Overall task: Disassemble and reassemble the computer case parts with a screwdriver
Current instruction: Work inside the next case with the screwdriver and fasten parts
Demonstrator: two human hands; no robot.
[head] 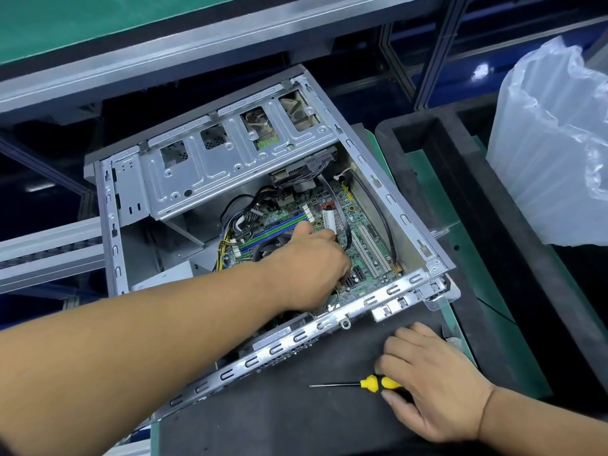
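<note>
An open grey computer case (329, 324) lies on its side on a black mat (296, 422). Inside it I see the green motherboard (358, 212), bundled cables and a metal drive cage (230, 159) at the far side. My left hand (309, 264) reaches into the case over the board, fingers curled downward; what the fingertips touch is hidden. On the mat in front of the case, my right hand (437, 383) grips the yellow and black handle of a screwdriver (371, 382), which lies flat with its shaft pointing left.
A black foam tray (493, 192) stands to the right of the case, with a clear air-cushion plastic bag (552, 143) beyond it. An aluminium conveyor rail (49, 245) runs at the left, and a metal shelf edge (197, 51) crosses above the case.
</note>
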